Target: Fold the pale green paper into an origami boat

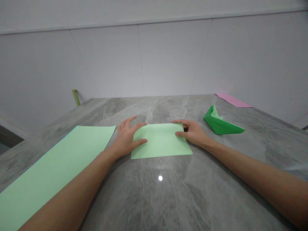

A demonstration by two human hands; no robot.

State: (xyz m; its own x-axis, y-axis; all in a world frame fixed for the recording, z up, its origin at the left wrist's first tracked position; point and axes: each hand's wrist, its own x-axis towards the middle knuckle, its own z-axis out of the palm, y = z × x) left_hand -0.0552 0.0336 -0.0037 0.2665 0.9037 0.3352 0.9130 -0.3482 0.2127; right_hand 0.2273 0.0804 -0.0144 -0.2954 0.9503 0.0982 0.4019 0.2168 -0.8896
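Note:
A light green sheet of paper (161, 141) lies in front of me on the grey marbled table, its far edge looking folded. On its left side rests my left hand (127, 136), fingers spread, the thumb on the paper and the index fingertip at the far edge. My right hand (192, 131) is at the far right corner, thumb on top of the paper and index finger along the far edge; its other fingers are curled and partly hidden. To the right of that hand sits a green folded paper boat (221, 125).
A larger stack of light green paper (60, 163) lies on the left, partly under my left forearm. A pink sheet (233, 100) is at the back right by the wall. A yellow-green object (75, 97) stands past the table's back left corner.

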